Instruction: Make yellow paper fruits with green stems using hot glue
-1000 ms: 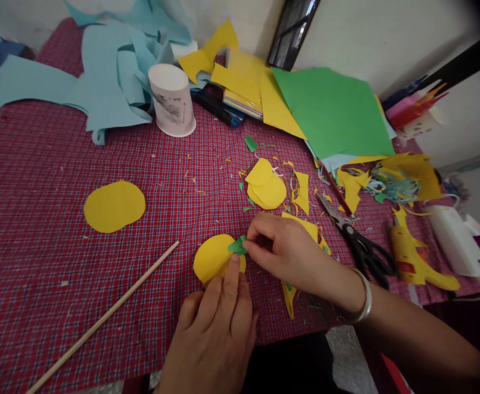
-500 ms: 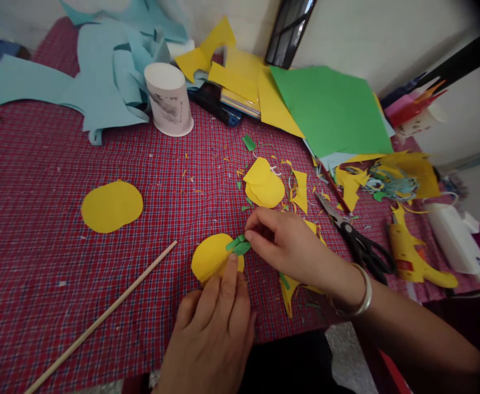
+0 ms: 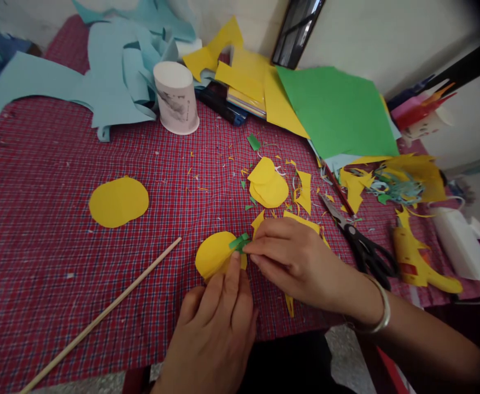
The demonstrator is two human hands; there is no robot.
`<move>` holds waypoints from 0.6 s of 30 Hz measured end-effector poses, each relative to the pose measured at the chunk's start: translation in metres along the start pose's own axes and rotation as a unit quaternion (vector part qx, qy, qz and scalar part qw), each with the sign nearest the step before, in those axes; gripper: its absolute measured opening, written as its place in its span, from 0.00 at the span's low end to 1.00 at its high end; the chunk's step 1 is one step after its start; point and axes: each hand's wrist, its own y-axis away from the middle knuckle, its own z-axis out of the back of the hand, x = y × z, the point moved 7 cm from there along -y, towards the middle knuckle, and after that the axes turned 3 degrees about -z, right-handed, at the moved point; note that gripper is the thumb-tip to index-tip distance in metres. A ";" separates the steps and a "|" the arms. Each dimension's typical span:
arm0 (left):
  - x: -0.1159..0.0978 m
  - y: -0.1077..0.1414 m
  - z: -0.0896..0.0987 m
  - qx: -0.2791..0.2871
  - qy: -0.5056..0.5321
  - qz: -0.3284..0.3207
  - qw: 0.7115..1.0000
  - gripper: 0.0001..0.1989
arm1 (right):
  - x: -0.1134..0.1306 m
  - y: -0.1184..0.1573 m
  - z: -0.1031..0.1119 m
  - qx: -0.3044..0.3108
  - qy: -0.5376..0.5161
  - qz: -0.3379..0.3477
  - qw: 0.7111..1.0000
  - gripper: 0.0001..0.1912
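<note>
A yellow paper cutout (image 3: 214,253) with a rounded edge lies on the checked cloth at the front middle, and a small green paper piece (image 3: 238,241) sits at its upper right edge. My left hand (image 3: 217,323) lies over the cutout's lower part with fingers stretched out, the index fingertip touching beside the green piece. From the right, my right hand (image 3: 301,262) pinches the green piece's end between thumb and fingers. That pinched end is partly hidden. A second yellow cutout (image 3: 119,202) lies to the left, and overlapping yellow cutouts (image 3: 270,185) lie behind my hands.
A wooden stick (image 3: 104,312) lies at front left. Scissors (image 3: 358,241), a yellow glue gun (image 3: 418,257) and scraps are on the right. Behind stand a paper cup (image 3: 177,98), light blue paper (image 3: 117,71) and green sheets (image 3: 338,109).
My right hand has turned slightly, its fingers now closer together around the green piece's end. My left hand keeps its place on the yellow cutout. The whole view has shifted a little.
</note>
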 end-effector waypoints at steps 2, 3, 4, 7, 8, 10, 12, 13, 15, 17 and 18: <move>0.000 0.000 0.000 -0.001 0.002 0.001 1.000 0.16 | 0.000 0.001 -0.004 0.028 0.029 -0.003 0.999 0.09; 0.000 0.000 0.001 -0.002 0.003 0.001 1.000 0.16 | 0.000 0.001 -0.006 0.036 0.038 -0.005 0.999 0.10; 0.000 -0.001 0.001 -0.003 0.003 0.001 1.000 0.16 | 0.000 0.001 -0.007 0.041 0.045 -0.006 0.998 0.10; 0.000 0.000 0.004 -0.017 0.000 0.000 1.000 0.18 | -0.001 0.000 -0.010 0.045 0.056 -0.007 0.997 0.11; 0.000 0.000 0.005 -0.025 0.001 -0.001 1.000 0.18 | -0.001 0.000 -0.011 0.044 0.057 -0.007 0.997 0.11; 0.000 0.002 0.006 -0.043 0.007 -0.004 0.999 0.18 | -0.001 0.000 -0.011 0.040 0.059 -0.004 0.997 0.11; -0.001 0.005 0.007 -0.059 0.009 -0.011 0.998 0.17 | -0.001 0.001 -0.011 0.031 0.060 0.000 0.998 0.11; -0.001 0.006 0.007 -0.062 0.008 -0.014 0.998 0.17 | -0.001 0.001 -0.011 0.026 0.059 0.002 0.998 0.10; -0.001 0.007 0.007 -0.064 0.007 -0.014 0.998 0.17 | 0.000 0.002 -0.010 0.014 0.057 0.010 0.998 0.10; -0.001 0.007 0.007 -0.067 0.008 -0.013 0.998 0.17 | 0.001 0.003 -0.009 0.001 0.057 0.020 0.998 0.10; -0.001 0.007 0.007 -0.065 0.008 -0.013 0.998 0.17 | 0.002 0.003 -0.009 -0.004 0.058 0.025 0.998 0.10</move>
